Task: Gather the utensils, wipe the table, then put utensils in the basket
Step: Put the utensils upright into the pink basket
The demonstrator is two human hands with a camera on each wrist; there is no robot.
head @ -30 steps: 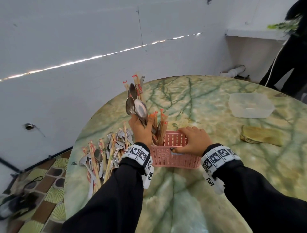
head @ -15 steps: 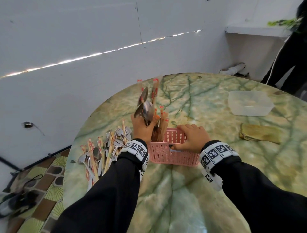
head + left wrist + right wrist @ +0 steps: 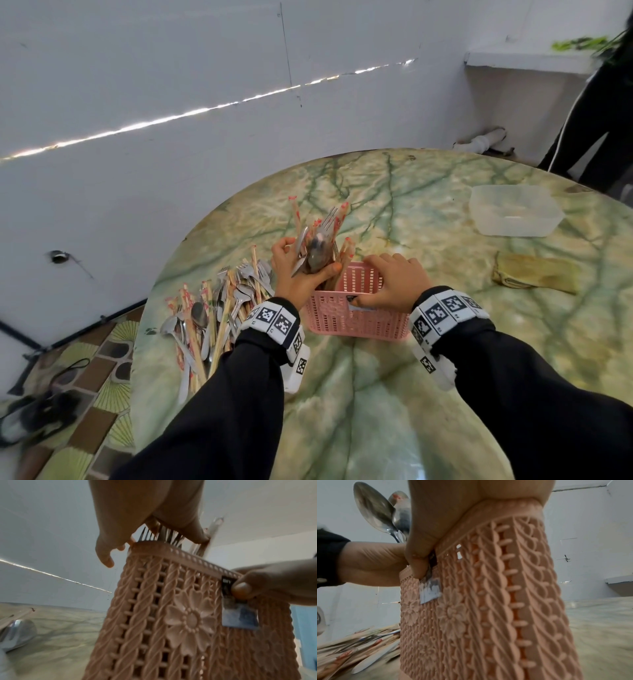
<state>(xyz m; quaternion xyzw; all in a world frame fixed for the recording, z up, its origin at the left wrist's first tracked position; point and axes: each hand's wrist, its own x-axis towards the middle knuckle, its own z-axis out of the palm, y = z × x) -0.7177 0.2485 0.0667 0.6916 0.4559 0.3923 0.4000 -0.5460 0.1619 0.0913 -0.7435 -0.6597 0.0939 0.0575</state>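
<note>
At the near left part of the round green-veined tabletop (image 3: 394, 394) stands a pink plastic basket (image 3: 356, 322), rectangular, with pierced lattice walls. The wrist views show a moulded rope-twist pattern and raised flowers on its side, and a beaded rim. A paper label (image 3: 240, 616) hangs on the near wall below the rim, with a black tab at its top; the print is blurred and cannot be read.

The left hand (image 3: 301, 274) has its fingers and thumb curled round a bundle of utensils (image 3: 318, 246): metal spoons, a fork and chopsticks with red-patterned ends. The bundle stands roughly upright, its lower ends inside the basket at the left end. More chopsticks (image 3: 346, 253) already stand in that end.

The right hand (image 3: 387, 284) grips the basket's near rim, fingers folded over into the basket and thumb pressed on the label's black tab outside.

Left of the basket, a loose heap of spoons, forks and chopsticks (image 3: 212, 315) lies on the tabletop, close to the edge.

Well apart, on the right, lie a folded yellow-green cloth (image 3: 537, 274) and, beyond it, a clear plastic container (image 3: 513, 212).
</note>
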